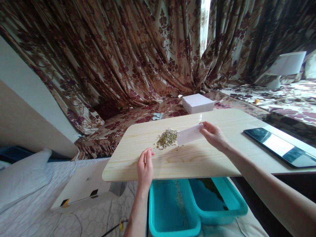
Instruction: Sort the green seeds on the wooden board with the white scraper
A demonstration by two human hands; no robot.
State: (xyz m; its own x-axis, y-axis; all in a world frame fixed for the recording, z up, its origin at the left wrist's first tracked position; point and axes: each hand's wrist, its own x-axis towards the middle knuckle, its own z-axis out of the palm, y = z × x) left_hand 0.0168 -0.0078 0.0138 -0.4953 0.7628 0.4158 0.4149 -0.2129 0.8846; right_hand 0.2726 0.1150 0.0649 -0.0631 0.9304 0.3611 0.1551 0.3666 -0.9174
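Observation:
A heap of small loose bits point(167, 138), greenish-yellow, whitish and dark like mixed seeds or dried herbs, lies on a pale wooden tabletop point(192, 164). My right hand point(213, 134) pinches the far end of a thin white card point(190, 134) between thumb and fingers. The card's other end meets the heap's right side, where a few stray bits lie. My left hand point(145, 166) is at the front left of the heap, over the table's near edge. Its fingers are extended and slightly curved, with nothing visible in them.
Two turquoise tubs point(175, 232) stand below the near table edge, the right one with dark contents. A black tablet point(278, 146) rests on the table's right. Behind are a white box point(198, 104), a folded cloth point(157, 116) and a lamp point(287, 64).

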